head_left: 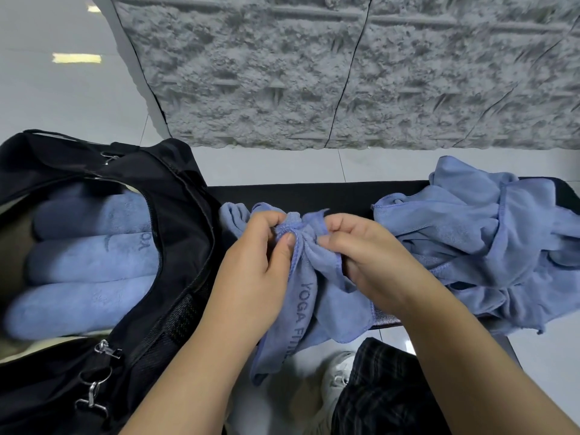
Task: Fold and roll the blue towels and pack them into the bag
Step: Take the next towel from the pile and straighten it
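A blue towel (317,296) with dark lettering hangs bunched over the front edge of the black bench (314,193). My left hand (260,255) pinches its hemmed edge at the top. My right hand (361,255) grips the bunched cloth just to the right of it. An open black bag (175,215) stands at the left. Three rolled blue towels (91,262) lie side by side inside it. A loose heap of blue towels (480,246) sits on the bench at the right.
A grey textured wall panel (345,73) rises behind the bench. White floor tiles (62,95) lie around. Metal clips (94,394) hang from the bag's front. Below the bench show a checked trouser leg (383,394) and a white shoe (339,381).
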### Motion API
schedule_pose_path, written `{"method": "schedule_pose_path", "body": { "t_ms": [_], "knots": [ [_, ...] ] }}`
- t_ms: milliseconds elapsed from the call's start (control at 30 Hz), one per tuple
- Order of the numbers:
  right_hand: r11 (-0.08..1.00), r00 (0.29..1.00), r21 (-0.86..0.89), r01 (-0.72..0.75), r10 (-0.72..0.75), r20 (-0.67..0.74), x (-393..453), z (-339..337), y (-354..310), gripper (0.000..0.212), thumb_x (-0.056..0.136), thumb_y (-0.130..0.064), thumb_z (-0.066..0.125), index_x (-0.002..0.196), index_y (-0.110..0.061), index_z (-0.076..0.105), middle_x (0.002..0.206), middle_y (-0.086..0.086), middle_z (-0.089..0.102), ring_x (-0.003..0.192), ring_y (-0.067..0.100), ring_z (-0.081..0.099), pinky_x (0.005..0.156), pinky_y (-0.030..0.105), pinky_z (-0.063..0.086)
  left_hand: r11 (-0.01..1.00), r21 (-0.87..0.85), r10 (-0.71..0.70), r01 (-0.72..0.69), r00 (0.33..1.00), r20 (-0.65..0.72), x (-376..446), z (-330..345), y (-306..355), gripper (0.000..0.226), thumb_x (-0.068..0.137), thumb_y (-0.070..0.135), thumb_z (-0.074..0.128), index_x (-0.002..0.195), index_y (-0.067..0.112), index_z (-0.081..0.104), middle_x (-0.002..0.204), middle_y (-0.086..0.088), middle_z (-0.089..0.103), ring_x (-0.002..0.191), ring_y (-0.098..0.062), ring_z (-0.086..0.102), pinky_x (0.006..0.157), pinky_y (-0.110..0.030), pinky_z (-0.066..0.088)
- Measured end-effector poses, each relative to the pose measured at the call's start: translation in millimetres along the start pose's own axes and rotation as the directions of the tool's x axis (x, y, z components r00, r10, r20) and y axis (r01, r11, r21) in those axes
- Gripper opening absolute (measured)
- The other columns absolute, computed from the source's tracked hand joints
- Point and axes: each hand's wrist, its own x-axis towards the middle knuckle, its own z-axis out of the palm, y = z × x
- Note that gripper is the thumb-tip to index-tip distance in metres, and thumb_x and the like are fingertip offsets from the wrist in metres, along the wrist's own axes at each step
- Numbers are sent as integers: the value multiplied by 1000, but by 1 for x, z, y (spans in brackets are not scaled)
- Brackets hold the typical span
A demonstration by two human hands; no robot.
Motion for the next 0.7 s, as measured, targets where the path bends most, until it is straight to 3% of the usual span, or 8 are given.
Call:
{"method": "schedule_pose_path", "body": {
  "t_ms": [100,200,267,400,533,700],
  "knots": [
    [989,998,137,59,-55,-33,-1,0,-3,26,63,-2,54,88,-9,59,83,12,65,81,24,61,79,37,50,1000,1,-6,6,1000,13,0,0,-2,11,90,31,48,100,35,51,82,9,64,76,-6,60,69,-24,47],
    [970,989,201,139,-127,-73,-2,0,-6,22,68,-7,56,89,-11,63,93,16,68,89,26,64,87,40,51,1000,17,5,-5,1000,-22,-1,0,-1,11,89,29,54,96,36,48,74,15,59,64,-7,54,58,-17,43],
    [962,976,187,198,-176,-128,-4,3,-8,12,75,-17,61,84,-13,68,94,18,69,88,27,64,87,44,50,1000,7,15,-14,999,-47,-1,0,1,8,89,27,57,92,32,52,77,15,60,62,-10,53,59,-18,42],
    [916,887,-18,400,-392,-243,-14,7,-15,6,79,-25,66,76,-20,66,75,3,68,72,18,60,70,33,49,999,-25,36,-38,996,-79,-1,-1,4,7,86,27,60,80,29,59,81,12,63,72,-7,57,65,-15,43],
    [834,826,-260,486,-536,-175,-20,14,-15,12,87,-16,63,78,-22,59,55,-18,56,50,-3,48,53,8,36,998,-18,58,-60,993,-105,-1,-1,5,10,85,25,63,76,30,61,79,18,64,73,2,58,66,-7,40],
    [760,847,-475,443,-529,-58,-19,16,-7,20,89,-18,62,74,-30,60,55,-15,53,47,1,43,51,9,33,997,-37,70,-75,990,-123,-1,-1,5,11,83,24,67,76,31,63,78,16,65,70,0,58,64,-9,41]
  ]
}}
